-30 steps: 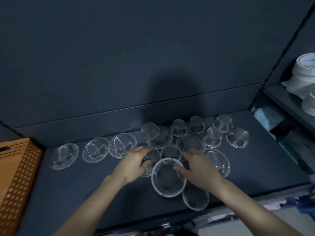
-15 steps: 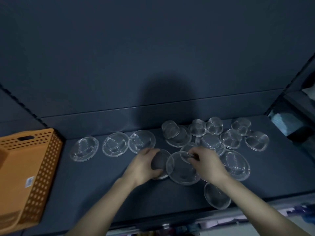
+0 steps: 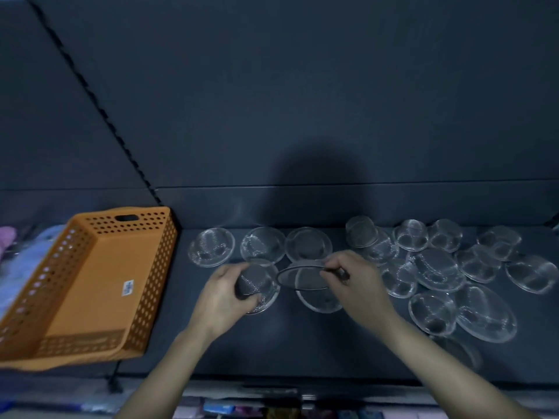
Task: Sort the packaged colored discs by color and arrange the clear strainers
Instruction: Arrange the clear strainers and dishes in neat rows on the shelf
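Several clear mesh strainers lie on a dark shelf [image 3: 302,343]. Three flat ones stand in a row at the back left, from the leftmost strainer [image 3: 211,247] to the third strainer [image 3: 308,244]. My left hand [image 3: 223,293] grips a domed strainer [image 3: 257,284] just in front of that row. My right hand [image 3: 354,282] pinches the rim of a larger round strainer [image 3: 302,278], which is tilted above another strainer [image 3: 319,300] lying on the shelf. A loose cluster of strainers [image 3: 438,269] fills the right side.
An orange perforated basket [image 3: 99,282] stands on the shelf at the left, holding only a small label. The shelf's back wall rises behind the strainers. Colored packages show blurred below the front edge [image 3: 242,409] and at the far left [image 3: 6,237].
The view has swung left, bringing the orange basket fully in. Both hands have carried their strainers leftward, nearer the row of three. The right hand's strainer is now tilted up.
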